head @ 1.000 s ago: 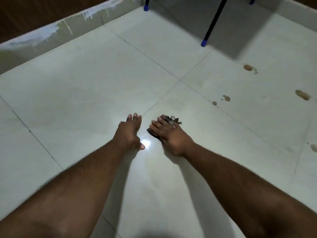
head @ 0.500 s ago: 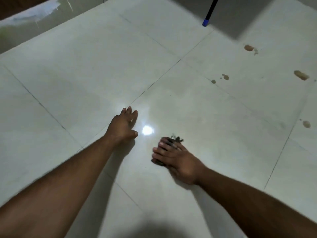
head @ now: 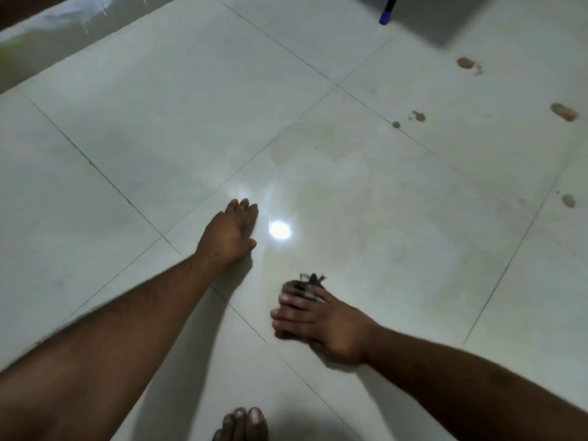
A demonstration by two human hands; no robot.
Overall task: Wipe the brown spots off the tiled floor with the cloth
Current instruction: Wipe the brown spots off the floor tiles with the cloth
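Your right hand (head: 321, 319) presses palm-down on the tiled floor (head: 159, 122), fingers spread over a dark cloth (head: 310, 280). Only a frayed bit of it pokes out past your fingertips, so most of the cloth is hidden under the hand; the hand is blurred at its edges. Your left hand (head: 227, 235) lies flat on the floor well to the left and a little farther from you, fingers together and extended, holding nothing — the two hands sit apart with a bright light reflection (head: 280, 230) on the glossy tile between them.

The brown spots are all off to your right and farther away, none of them under or beside the cloth. A small pair (head: 418, 116) sits just by a grout line, with a tinier dot touching that line. A larger spot (head: 466, 63) lies beyond them near the edge of a dark shadow, another elongated one (head: 564, 112) is close to the right border, and one more (head: 568, 200) lies lower down on the right side. The tile around your right hand looks faintly smeared.

At the top, a dark leg with a blue tip (head: 385, 18) stands on the floor. Your toes (head: 243, 423) show at the bottom edge, between your forearms.
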